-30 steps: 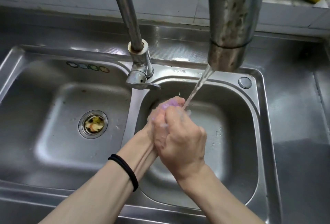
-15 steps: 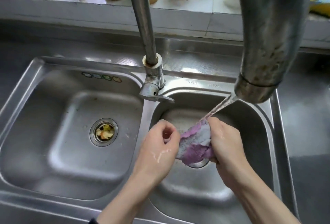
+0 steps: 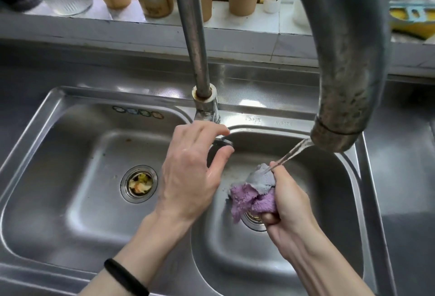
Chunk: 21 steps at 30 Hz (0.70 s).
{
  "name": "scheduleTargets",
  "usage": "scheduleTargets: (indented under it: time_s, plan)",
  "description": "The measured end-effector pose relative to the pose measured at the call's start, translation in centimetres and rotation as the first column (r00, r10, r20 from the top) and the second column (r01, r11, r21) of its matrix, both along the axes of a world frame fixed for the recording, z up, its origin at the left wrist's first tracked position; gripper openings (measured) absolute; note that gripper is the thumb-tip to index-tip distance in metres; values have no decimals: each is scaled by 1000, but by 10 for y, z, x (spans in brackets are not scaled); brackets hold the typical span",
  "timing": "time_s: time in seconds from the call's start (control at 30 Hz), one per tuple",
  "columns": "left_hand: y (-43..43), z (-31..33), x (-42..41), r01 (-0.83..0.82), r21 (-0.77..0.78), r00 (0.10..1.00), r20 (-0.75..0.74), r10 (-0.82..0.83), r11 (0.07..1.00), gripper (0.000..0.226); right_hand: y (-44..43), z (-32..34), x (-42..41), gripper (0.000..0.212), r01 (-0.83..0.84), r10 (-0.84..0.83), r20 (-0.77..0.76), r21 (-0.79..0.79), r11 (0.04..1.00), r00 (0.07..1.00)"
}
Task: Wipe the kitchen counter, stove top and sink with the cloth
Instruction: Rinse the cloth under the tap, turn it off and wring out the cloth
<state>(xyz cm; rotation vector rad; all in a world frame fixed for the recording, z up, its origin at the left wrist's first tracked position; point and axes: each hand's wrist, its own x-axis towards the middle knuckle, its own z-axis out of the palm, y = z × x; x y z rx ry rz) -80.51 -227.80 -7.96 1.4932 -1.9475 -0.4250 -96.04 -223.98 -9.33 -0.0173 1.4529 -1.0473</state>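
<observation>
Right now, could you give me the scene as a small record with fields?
left hand: at the tap lever, fingers above, thumb below; grip unclear
right hand: grips the bunched cloth over the right basin
cloth: purple and grey
water: runs from the spout onto the cloth
left basin: food scraps in the drain

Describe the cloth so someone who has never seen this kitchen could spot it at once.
Find the double steel sink and take its right basin, where water runs from the tap spout. There the right hand holds a bunched cloth under the stream. It is the only soft thing among bare steel, part fluffy purple, part grey.
</observation>
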Motion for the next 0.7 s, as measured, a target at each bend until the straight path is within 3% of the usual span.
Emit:
scheduleTargets:
  time_s: [0.1, 0.3, 0.7]
  plan:
    - [-6, -3, -1, 29, 12, 999, 34, -29, 1000, 18, 0, -4, 2, 26, 8, -7, -15, 20, 1000, 1000]
    - [-12, 1, -11, -49, -19, 996, 69, 51, 999, 15, -6, 3, 10, 29, 33, -33, -9, 36, 999, 999]
    - [-17, 11, -29, -157, 63, 987, 33, 155, 986, 5, -7, 8, 7, 27, 51, -51, 2, 52, 997, 999]
